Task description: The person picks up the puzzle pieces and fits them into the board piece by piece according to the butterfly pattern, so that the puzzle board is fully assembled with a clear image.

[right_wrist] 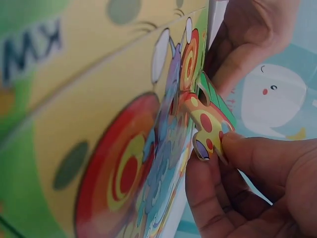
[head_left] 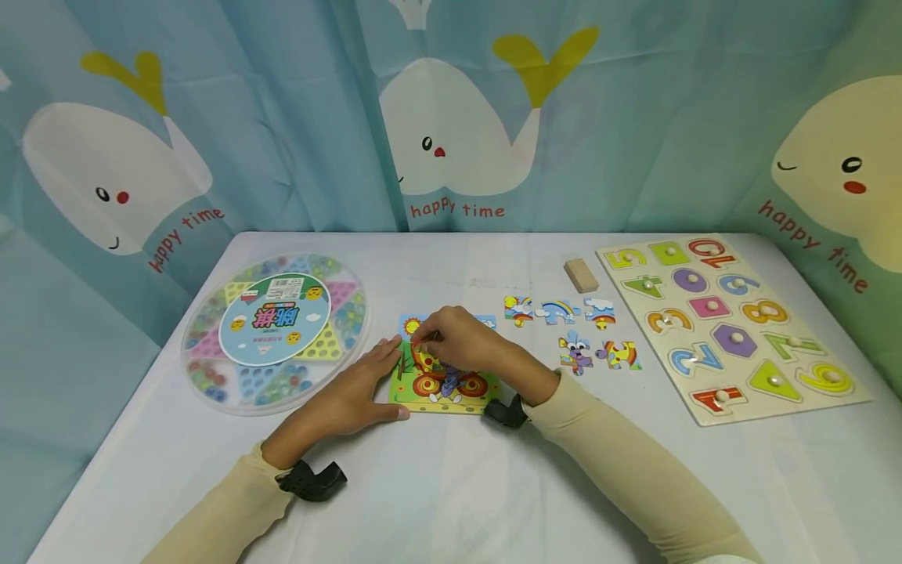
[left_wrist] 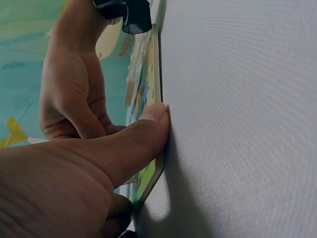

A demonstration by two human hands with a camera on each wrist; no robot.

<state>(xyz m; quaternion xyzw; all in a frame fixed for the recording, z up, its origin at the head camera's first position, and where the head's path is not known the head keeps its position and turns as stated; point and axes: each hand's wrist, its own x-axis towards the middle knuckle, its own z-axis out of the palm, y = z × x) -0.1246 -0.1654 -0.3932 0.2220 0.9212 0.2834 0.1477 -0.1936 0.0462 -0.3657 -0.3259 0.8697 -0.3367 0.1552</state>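
Note:
My right hand (head_left: 461,337) is over a picture jigsaw board (head_left: 409,401) with a green and yellow scene. Its thumb and fingertips pinch a jigsaw piece (right_wrist: 210,124), yellow with red spots and a green corner, tilted up from the board in the right wrist view. My left hand (head_left: 355,395) lies along the board's left side, fingers stretched forward. In the left wrist view, its thumb (left_wrist: 148,126) touches the board's edge. Part of the board is hidden under the right hand.
Several loose jigsaw pieces (head_left: 560,312) lie right of the board, with a small wooden block (head_left: 581,276) behind them. A number-and-shape peg board (head_left: 676,298) is at the right. A round Chinese checkers case (head_left: 204,392) sits at the left. A curtain (head_left: 310,117) hangs behind.

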